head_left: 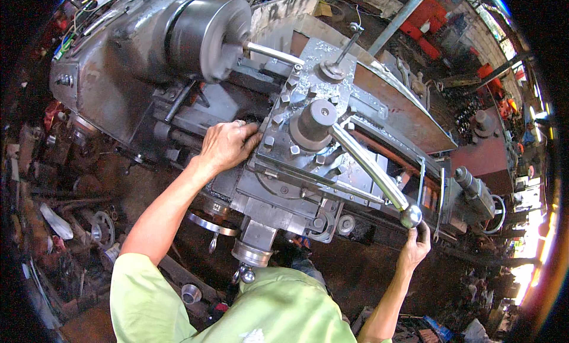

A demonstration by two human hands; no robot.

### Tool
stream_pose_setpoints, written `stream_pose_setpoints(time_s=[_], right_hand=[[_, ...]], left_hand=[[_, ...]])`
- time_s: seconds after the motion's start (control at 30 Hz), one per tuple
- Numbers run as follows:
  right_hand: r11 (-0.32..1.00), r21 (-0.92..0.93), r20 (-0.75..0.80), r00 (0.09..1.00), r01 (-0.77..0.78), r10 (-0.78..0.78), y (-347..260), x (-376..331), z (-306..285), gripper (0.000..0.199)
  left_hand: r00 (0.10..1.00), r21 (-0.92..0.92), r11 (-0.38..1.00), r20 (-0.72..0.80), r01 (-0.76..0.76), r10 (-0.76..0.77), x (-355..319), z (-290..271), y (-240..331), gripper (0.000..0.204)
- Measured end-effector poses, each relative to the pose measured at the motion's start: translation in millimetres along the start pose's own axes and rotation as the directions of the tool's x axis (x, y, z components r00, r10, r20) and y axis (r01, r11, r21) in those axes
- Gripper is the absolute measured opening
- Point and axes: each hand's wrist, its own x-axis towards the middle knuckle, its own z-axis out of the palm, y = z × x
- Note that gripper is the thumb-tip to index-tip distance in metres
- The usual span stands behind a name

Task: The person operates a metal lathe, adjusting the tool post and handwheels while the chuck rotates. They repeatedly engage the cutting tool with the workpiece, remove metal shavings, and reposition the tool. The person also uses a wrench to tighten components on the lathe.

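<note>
At frame centre our left hand (227, 144) lies spread flat on the lathe carriage (278, 189); lower right, our right hand (415, 245) fingers pinch the lever's ball knob (410, 216).

A metal lathe (148, 76) fills the view from above, its round chuck (213, 37) gripping a thin steel bar (274, 52). The left hand (225, 144) lies flat on the carriage beside the bolted tool post (314, 123). The right hand (415, 245) cups the ball knob (410, 216) ending the long shiny lever (367, 165). Metal chips speckle the compound slide (332, 88). A tailstock (474, 192) sits to the right.
</note>
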Motion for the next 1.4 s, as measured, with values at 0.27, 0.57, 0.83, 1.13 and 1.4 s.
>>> stream_pose_setpoints(time_s=[0.27, 0.57, 0.83, 1.13, 1.4], right_hand=[[0.996, -0.09, 0.006, 1.0, -0.008, 0.009, 4, 4, -8, 0.024], [1.0, -0.013, 0.167, 0.986, -0.023, 0.025, -1, 15, 8, 0.024], [1.0, -0.026, 0.185, 0.982, -0.017, 0.021, 3, -11, 17, 0.02], [1.0, -0.013, 0.165, 0.986, 0.018, -0.016, 15, 3, 6, 0.016], [0.995, 0.098, 0.177, 0.984, -0.026, 0.008, 59, 36, -6, 0.017]], left_hand=[[0.959, 0.001, 0.967, 0.122, -0.256, 0.254, 30, 27, -48, 0.025], [0.991, -0.3, 0.954, 0.128, 0.016, 0.024, 24, -14, -44, 0.029], [0.949, -0.397, 0.864, 0.07, 0.31, -0.308, -38, 9, 10, 0.027], [0.943, -0.208, 0.921, 0.022, 0.329, -0.331, -31, 9, 40, 0.029], [0.916, -0.11, 0.913, -0.045, 0.393, -0.399, -23, 3, 46, 0.026]])
